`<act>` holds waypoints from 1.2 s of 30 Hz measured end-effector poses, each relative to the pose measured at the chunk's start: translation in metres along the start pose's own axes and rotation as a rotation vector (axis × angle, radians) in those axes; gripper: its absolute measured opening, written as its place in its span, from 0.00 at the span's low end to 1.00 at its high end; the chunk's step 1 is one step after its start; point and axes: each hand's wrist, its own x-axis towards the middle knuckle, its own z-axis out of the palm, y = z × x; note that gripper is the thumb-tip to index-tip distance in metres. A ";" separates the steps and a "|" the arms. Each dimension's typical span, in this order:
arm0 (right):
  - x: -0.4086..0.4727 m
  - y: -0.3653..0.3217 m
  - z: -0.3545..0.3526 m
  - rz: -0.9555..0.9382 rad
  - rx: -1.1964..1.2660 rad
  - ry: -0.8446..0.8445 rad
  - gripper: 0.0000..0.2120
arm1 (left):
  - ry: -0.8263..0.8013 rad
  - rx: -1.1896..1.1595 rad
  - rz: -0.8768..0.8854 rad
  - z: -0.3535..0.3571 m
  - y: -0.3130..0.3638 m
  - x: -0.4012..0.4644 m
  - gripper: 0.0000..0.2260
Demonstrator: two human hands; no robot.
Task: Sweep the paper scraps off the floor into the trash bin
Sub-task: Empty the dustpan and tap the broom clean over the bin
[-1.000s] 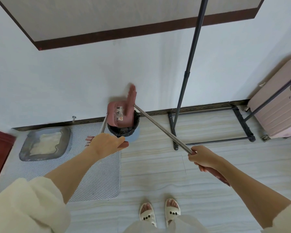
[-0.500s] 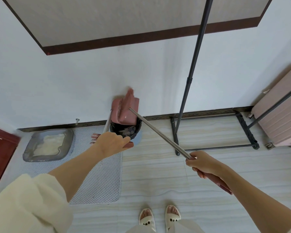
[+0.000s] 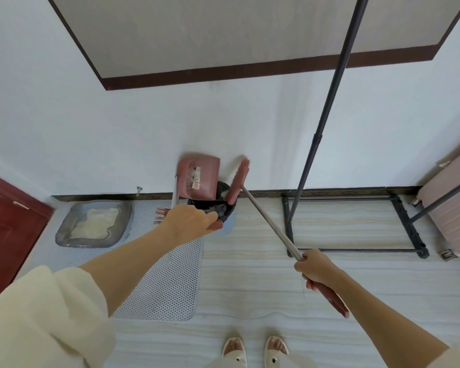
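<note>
floor [image 3: 250, 288]: pale striped tile | on it: perforated mat [image 3: 165, 288], trash bin [image 3: 225, 211], rack base [image 3: 356, 224], suitcase [image 3: 452, 216]

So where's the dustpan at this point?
In the head view the dustpan is held up tilted over the black trash bin by the wall, just left of the broom head, with the left hand gripping its handle.

Red dustpan [image 3: 201, 179] tipped over black trash bin [image 3: 225, 208].

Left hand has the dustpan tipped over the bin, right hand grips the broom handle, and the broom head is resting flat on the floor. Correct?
Not quite. In the head view the broom head is raised over the trash bin, not on the floor. The rest holds: left hand holds the dustpan, right hand grips the broom handle.
</note>
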 end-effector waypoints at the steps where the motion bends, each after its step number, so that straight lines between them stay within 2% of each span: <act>1: -0.002 0.000 -0.001 -0.006 0.002 -0.003 0.08 | 0.000 0.003 -0.014 -0.002 -0.003 -0.002 0.22; 5: -0.011 -0.006 -0.008 -0.055 0.056 0.007 0.02 | -0.036 0.025 -0.060 -0.011 -0.012 -0.009 0.24; 9: -0.014 -0.014 -0.010 -0.100 0.076 0.022 0.04 | -0.108 -0.025 -0.100 -0.015 -0.013 -0.011 0.22; 11: -0.017 -0.008 -0.001 -0.088 0.007 0.032 0.05 | -0.116 -0.034 -0.138 -0.019 -0.010 -0.013 0.20; 15: -0.017 -0.003 0.014 -0.028 -0.126 0.026 0.08 | 0.028 -0.050 -0.146 -0.016 -0.013 -0.024 0.23; 18: -0.015 -0.016 0.017 -0.033 -0.084 -0.011 0.11 | 0.060 -0.041 -0.148 -0.008 -0.012 -0.031 0.22; 22: -0.024 -0.015 0.020 -0.053 -0.161 -0.013 0.09 | 0.050 -0.043 -0.158 -0.015 -0.011 -0.031 0.21; 27: -0.028 -0.023 0.017 -0.110 -0.124 -0.026 0.06 | 0.037 -0.064 -0.143 -0.019 0.000 -0.027 0.17; 32: -0.039 -0.024 0.006 -0.124 -0.052 -0.040 0.05 | 0.060 -0.048 -0.142 -0.016 0.007 -0.025 0.19; 36: -0.051 -0.023 -0.003 -0.146 0.004 -0.042 0.05 | 0.009 -0.051 -0.140 -0.015 0.002 -0.022 0.20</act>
